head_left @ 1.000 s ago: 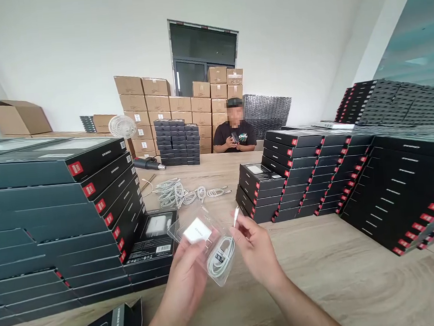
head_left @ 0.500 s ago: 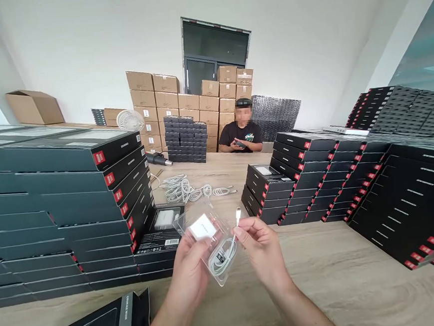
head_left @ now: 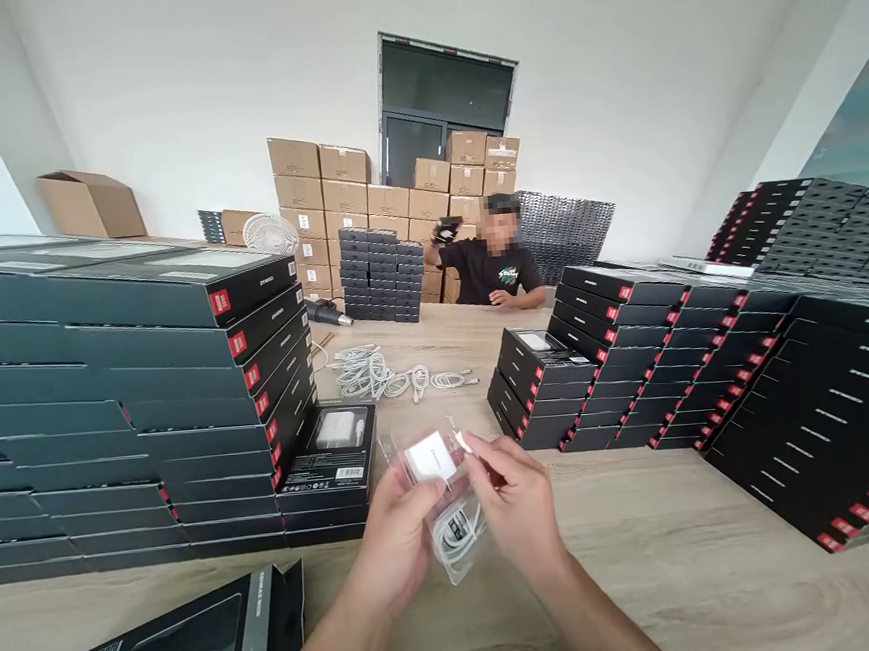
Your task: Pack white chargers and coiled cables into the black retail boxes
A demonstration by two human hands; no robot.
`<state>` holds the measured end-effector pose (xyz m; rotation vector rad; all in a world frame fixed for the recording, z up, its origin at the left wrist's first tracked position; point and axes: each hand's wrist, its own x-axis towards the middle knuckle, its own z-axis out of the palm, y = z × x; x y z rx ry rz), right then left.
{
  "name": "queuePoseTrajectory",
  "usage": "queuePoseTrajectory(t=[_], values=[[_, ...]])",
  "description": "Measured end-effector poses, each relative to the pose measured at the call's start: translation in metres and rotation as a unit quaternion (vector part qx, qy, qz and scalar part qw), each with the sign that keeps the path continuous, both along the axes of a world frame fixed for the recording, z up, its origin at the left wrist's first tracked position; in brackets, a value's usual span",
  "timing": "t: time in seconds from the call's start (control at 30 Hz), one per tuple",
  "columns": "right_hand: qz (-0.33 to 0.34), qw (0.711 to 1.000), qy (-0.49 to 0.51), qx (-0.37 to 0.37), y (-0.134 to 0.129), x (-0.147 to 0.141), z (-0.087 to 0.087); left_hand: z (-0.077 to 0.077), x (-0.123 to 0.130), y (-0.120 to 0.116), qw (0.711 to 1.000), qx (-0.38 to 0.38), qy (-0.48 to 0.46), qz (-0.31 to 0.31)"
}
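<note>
My left hand (head_left: 399, 524) grips a clear plastic tray (head_left: 454, 572) from its left side, the thumb over the front. In the tray's upper part sits a white charger (head_left: 428, 460), and a coiled white cable (head_left: 455, 536) with a dark label lies in the lower part. My right hand (head_left: 519, 494) pinches the cable's plug end (head_left: 462, 442) at the tray's upper right edge, beside the charger. The right fingertips hide part of the plug. At the lower left, a black box (head_left: 181, 641) with a dark window lies on the table.
Tall stacks of black boxes (head_left: 132, 409) stand on the left, more black boxes (head_left: 624, 351) on the right. Several white cables (head_left: 378, 373) lie ahead on the table (head_left: 645, 520), near a heat gun (head_left: 328, 313). Across the table sits a co-worker (head_left: 497, 265) holding up a dark box.
My right hand has brought the plug end from above the cable coil to the tray's edge by the charger. Across the table, the co-worker has raised a box to one side.
</note>
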<state>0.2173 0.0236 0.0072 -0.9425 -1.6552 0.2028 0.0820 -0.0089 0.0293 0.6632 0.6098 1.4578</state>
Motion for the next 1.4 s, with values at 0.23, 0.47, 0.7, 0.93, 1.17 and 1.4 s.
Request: queuePoseTrajectory(t=[0.23,0.47,0.7,0.93,1.17,1.4], values=[[-0.108,0.959,-0.24,0.104,0.0,0.005,0.004,-0.003,0.004,-0.002,1.0,-0.018,0.01,-0.005],[-0.123,0.902,-0.409,0.059,-0.011,-0.001,0.012,-0.01,0.005,-0.001,0.999,-0.037,0.021,0.015],[-0.089,0.87,-0.484,0.0,-0.025,-0.005,0.019,-0.009,-0.001,-0.007,0.998,-0.038,0.038,-0.034],[0.063,0.976,-0.208,-0.028,-0.021,0.013,0.016,-0.002,-0.008,-0.002,1.0,0.006,-0.013,0.017],[0.056,0.996,-0.013,-0.068,-0.012,0.011,0.011,0.003,-0.01,-0.004,0.999,-0.01,-0.034,0.022],[0.063,0.995,0.033,-0.076,-0.011,0.01,0.012,-0.001,-0.009,-0.003,0.999,0.005,-0.044,-0.001]])
